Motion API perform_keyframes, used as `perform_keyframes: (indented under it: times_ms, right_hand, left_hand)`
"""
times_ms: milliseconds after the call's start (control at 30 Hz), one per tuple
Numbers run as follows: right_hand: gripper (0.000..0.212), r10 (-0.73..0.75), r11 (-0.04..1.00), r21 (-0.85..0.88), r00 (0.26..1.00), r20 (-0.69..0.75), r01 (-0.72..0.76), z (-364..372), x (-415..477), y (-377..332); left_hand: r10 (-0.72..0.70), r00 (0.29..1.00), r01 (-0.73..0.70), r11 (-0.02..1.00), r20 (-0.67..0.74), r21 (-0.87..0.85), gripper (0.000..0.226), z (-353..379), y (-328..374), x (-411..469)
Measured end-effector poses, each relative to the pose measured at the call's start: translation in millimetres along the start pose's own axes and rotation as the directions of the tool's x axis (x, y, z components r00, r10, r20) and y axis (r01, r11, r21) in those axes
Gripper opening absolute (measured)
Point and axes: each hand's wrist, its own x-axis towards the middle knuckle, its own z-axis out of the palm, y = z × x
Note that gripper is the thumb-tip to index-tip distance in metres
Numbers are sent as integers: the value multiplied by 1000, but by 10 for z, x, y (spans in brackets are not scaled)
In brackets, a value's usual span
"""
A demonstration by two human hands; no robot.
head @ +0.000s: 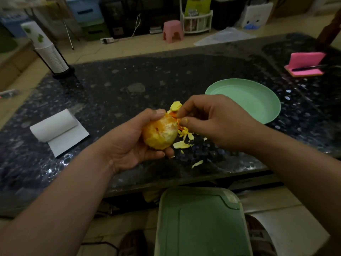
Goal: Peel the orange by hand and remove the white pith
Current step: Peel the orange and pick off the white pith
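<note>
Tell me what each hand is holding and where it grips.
The left hand cups the orange from its left side and underside. The right hand pinches a piece of peel with its fingers at the orange's upper right edge.

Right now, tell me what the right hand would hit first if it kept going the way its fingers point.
The right hand points left, its grip pinching a peel scrap beside the orange. It would likely meet that orange first, held in the left hand.
</note>
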Motion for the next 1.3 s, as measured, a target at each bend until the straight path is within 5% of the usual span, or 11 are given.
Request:
perform_keyframes:
  times_ms: [433,667,900,1067,1300]
  right_hand:
    - [6,-84,945,-316,996,3,80,83,12,-82]
    - [16,-131,868,-485,991,-14,108,196,5,-144]
    - [13,53,995,-84,997,-51,-57,175,2,-111]
    - [8,125,965,229,992,12,-125,98,25,-121]
    - [6,175,918,363,985,-6,-161,45,49,-69]
  left_hand:
    - [89,986,-67,986,-140,154,29,64,-17,49]
    - [117,979,-71,964,-168,255,46,58,-47,107]
    - [99,988,-82,987,-118,139,33,43,-22,35]
    - [116,991,-117,993,-60,-6,48,20,7,-9]
    - [131,990,-123,985,59,-121,64,-92,0,-8]
